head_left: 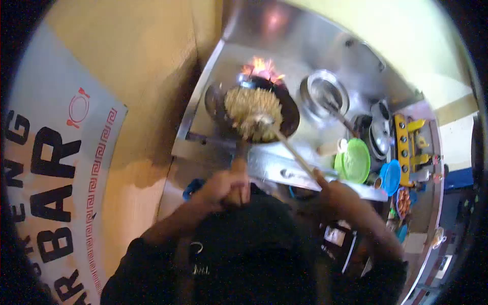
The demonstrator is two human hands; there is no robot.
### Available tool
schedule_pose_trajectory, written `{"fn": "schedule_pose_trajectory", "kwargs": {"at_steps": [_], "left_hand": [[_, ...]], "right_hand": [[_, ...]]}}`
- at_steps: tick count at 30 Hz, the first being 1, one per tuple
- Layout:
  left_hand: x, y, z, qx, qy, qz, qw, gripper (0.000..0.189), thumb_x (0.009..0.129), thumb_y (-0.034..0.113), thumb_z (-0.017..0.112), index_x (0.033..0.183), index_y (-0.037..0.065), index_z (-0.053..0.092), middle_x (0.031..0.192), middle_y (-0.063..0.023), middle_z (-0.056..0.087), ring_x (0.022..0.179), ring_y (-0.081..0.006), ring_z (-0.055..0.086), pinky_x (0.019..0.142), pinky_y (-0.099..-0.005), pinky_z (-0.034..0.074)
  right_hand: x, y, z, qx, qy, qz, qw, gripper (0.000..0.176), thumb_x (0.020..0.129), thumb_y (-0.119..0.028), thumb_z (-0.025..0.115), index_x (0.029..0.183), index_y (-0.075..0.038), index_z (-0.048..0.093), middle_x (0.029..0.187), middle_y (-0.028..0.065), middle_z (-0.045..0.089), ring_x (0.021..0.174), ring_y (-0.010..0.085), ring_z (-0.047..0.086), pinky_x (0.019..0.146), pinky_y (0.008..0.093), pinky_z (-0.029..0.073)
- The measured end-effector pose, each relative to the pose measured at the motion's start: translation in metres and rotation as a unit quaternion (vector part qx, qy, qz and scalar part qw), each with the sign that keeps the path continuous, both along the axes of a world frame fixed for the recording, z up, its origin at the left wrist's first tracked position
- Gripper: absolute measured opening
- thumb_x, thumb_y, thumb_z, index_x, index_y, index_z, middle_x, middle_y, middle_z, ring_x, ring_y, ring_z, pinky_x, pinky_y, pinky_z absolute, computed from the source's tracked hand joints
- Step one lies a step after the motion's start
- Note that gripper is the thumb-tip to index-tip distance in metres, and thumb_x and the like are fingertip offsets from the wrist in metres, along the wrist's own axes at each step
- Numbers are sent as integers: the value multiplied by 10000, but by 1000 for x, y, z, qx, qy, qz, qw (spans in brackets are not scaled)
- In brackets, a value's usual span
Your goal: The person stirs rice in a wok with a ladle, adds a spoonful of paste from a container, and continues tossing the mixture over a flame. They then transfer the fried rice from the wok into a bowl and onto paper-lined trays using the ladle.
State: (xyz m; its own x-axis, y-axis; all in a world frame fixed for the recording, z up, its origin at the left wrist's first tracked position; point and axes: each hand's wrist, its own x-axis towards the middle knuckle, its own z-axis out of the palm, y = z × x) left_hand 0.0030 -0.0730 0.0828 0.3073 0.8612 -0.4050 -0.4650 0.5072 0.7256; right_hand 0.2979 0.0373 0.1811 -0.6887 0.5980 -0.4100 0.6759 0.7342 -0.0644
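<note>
A dark wok sits tilted over the burner, and flames flare up behind its far rim. Heaped inside is pale brown food that looks like fried rice. My left hand is wrapped around the wok's handle at the near side. In my right hand is the long pale handle of a ladle, which slants down to the left. The ladle's head is partly buried in the food.
Right of the wok stands a metal pot with a long-handled utensil in it. Further right are a green basin, a lidded pan, a blue bowl and a yellow gas stove. A wall with a banner rises at left.
</note>
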Motion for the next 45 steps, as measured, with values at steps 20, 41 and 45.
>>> {"fn": "schedule_pose_trajectory", "kwargs": {"at_steps": [20,41,45], "left_hand": [[-9,96,-158,-101,-218,76,968,252,794,79,578,1001,90,434,708,-40,517,551,-157,527,507,-316,472],[28,94,-86,-104,-149,74,981,173,842,178,559,722,63,510,568,-21,500,487,-138,502,495,-286,459],[17,101,-110,-97,-196,44,975,127,837,156,565,754,75,512,592,-2,491,504,-131,491,498,-282,454]], "right_hand": [[-86,66,-133,10,101,-260,960,625,824,-108,474,1406,-130,247,830,292,598,751,449,595,716,508,468],[-16,79,30,256,-72,3,964,546,844,-71,450,1362,-214,359,953,183,569,821,313,608,669,404,533],[-10,95,6,224,-158,0,962,546,836,-112,493,1360,-188,360,949,180,580,816,329,604,672,435,516]]}}
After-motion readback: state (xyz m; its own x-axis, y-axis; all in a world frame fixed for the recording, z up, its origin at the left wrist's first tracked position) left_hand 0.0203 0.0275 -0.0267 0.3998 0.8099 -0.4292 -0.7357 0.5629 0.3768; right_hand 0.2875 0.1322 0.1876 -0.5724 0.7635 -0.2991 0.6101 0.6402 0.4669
